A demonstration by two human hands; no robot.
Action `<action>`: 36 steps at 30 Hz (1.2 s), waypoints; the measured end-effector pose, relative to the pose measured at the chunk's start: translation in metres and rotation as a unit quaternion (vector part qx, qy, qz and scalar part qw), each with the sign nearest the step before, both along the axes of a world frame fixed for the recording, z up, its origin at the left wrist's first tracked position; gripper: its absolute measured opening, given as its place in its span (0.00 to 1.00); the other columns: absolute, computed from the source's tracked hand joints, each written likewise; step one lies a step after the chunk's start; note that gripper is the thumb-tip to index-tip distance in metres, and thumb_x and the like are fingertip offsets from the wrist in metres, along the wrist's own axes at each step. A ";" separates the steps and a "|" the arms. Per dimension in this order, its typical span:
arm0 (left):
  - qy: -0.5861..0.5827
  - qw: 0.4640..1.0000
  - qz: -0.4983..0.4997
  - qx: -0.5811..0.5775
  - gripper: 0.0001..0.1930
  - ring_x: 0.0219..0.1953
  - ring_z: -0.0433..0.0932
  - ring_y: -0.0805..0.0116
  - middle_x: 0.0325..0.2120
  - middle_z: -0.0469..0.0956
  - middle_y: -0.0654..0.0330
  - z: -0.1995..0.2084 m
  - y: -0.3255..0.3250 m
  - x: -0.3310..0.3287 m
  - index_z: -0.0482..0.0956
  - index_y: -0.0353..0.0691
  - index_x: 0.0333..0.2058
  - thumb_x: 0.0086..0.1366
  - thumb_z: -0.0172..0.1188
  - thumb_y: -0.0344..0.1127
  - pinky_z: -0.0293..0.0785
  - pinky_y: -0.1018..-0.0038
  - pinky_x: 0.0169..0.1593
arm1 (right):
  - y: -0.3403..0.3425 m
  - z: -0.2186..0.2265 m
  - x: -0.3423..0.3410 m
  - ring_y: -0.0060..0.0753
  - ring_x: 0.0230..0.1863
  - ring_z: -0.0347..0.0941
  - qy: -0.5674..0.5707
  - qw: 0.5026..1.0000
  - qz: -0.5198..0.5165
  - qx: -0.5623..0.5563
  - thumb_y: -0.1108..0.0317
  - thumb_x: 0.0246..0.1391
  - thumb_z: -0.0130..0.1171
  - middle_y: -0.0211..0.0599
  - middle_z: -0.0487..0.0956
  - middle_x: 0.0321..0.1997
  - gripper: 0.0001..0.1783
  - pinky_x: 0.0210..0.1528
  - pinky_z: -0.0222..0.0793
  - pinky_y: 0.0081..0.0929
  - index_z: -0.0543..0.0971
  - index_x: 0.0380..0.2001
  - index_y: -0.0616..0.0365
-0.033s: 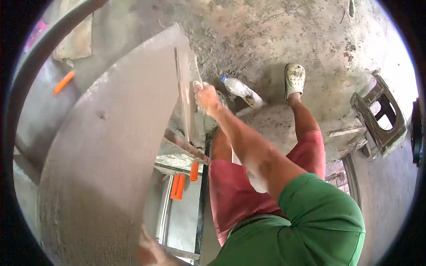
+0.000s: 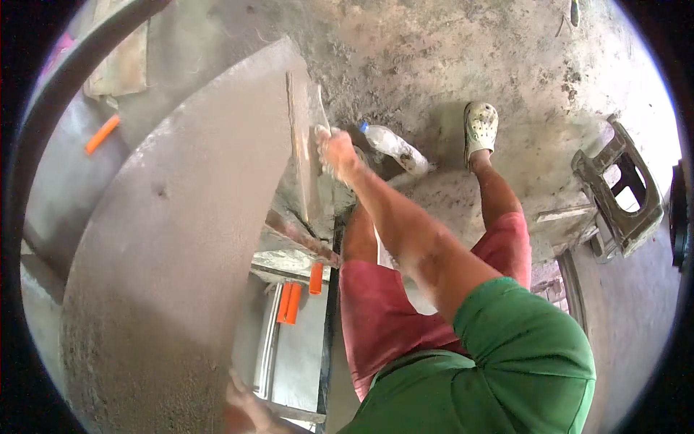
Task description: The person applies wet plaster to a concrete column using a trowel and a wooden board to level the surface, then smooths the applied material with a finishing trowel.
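Note:
A wide grey plastered surface with a curved edge [image 2: 166, 217] fills the left side. At its far right edge, my right hand [image 2: 336, 152] is closed on the handle of a long flat plastering trowel [image 2: 305, 170]. The blade lies along that edge, its long side against the plaster. My left hand [image 2: 244, 406] is low at the surface's near right edge. It is blurred and partly cut off by the surface, so its fingers cannot be made out.
A plastic bottle with a blue cap [image 2: 396, 149] lies right of my right hand. Orange pipe pieces [image 2: 288, 303] show below the edge, another orange pipe [image 2: 103, 134] at far left. A dirty plastic stool [image 2: 620, 188] lies on its side at right. Rough, debris-strewn floor [image 2: 434, 65] spreads ahead.
My right hand and the trowel have shifted very slightly away from me along the edge. My left hand stays in about the same place.

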State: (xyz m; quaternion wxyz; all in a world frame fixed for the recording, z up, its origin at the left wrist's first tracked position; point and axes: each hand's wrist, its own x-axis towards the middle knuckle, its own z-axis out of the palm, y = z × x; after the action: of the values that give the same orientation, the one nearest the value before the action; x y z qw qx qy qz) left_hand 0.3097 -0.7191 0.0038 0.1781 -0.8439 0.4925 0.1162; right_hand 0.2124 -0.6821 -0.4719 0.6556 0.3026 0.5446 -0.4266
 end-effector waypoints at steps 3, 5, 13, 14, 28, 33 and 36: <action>0.005 1.000 0.018 -0.025 0.28 0.49 0.73 0.62 0.49 0.75 0.48 -0.018 0.000 -0.005 0.73 0.25 0.51 0.67 0.55 0.48 0.67 0.69 0.55 | 0.011 -0.069 -0.021 0.29 0.21 0.67 0.085 0.992 0.087 -0.010 0.56 0.61 0.53 0.32 0.73 0.21 0.18 0.22 0.64 0.32 0.74 0.30 0.62; 0.000 0.999 0.005 -0.052 0.28 0.50 0.73 0.61 0.51 0.74 0.48 -0.014 0.005 0.005 0.72 0.25 0.52 0.67 0.55 0.48 0.67 0.68 0.56 | 0.008 -0.064 -0.017 0.30 0.21 0.68 0.082 0.993 0.079 -0.016 0.56 0.61 0.53 0.33 0.73 0.21 0.18 0.22 0.65 0.34 0.74 0.31 0.63; 0.005 0.996 -0.085 -0.026 0.29 0.54 0.68 0.58 0.55 0.69 0.48 0.005 0.002 0.047 0.67 0.26 0.56 0.68 0.53 0.48 0.62 0.64 0.58 | 0.014 0.036 0.002 0.26 0.23 0.66 0.082 0.987 0.095 -0.096 0.60 0.61 0.52 0.26 0.72 0.23 0.11 0.25 0.63 0.32 0.77 0.34 0.55; 0.001 0.996 -0.082 -0.029 0.30 0.55 0.66 0.57 0.56 0.68 0.48 0.003 0.003 0.046 0.66 0.27 0.57 0.67 0.52 0.49 0.60 0.63 0.59 | 0.018 0.041 0.005 0.26 0.23 0.66 0.082 0.987 0.096 -0.095 0.60 0.61 0.52 0.26 0.72 0.23 0.11 0.25 0.63 0.32 0.77 0.34 0.55; 0.671 0.573 0.373 -0.287 0.40 0.68 0.37 0.48 0.67 0.42 0.49 0.014 -0.009 0.024 0.50 0.38 0.66 0.64 0.50 0.58 0.35 0.43 0.66 | 0.031 0.106 0.011 0.31 0.21 0.72 0.181 0.940 0.265 -0.118 0.57 0.61 0.52 0.42 0.77 0.20 0.20 0.22 0.67 0.36 0.78 0.28 0.67; 0.721 0.539 0.379 -0.216 0.43 0.71 0.31 0.44 0.70 0.37 0.49 0.012 -0.021 -0.022 0.47 0.40 0.68 0.63 0.48 0.61 0.28 0.39 0.68 | 0.054 0.276 0.001 0.43 0.34 0.76 0.296 0.909 0.187 -0.225 0.58 0.61 0.52 0.57 0.76 0.30 0.17 0.35 0.69 0.42 0.73 0.36 0.64; 0.718 0.533 0.391 -0.219 0.43 0.71 0.30 0.45 0.70 0.36 0.49 0.009 -0.020 -0.019 0.45 0.39 0.68 0.64 0.47 0.61 0.26 0.41 0.68 | 0.037 0.271 -0.011 0.52 0.34 0.76 0.247 0.932 0.156 -0.216 0.59 0.60 0.53 0.57 0.75 0.29 0.15 0.34 0.69 0.41 0.73 0.36 0.64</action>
State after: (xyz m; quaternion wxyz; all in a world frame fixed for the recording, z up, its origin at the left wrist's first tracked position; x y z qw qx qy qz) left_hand 0.2908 -0.7393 0.0128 -0.4888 -0.5981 0.0859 0.6293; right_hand 0.2016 -0.6455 -0.2007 0.6078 -0.0502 0.6245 -0.4880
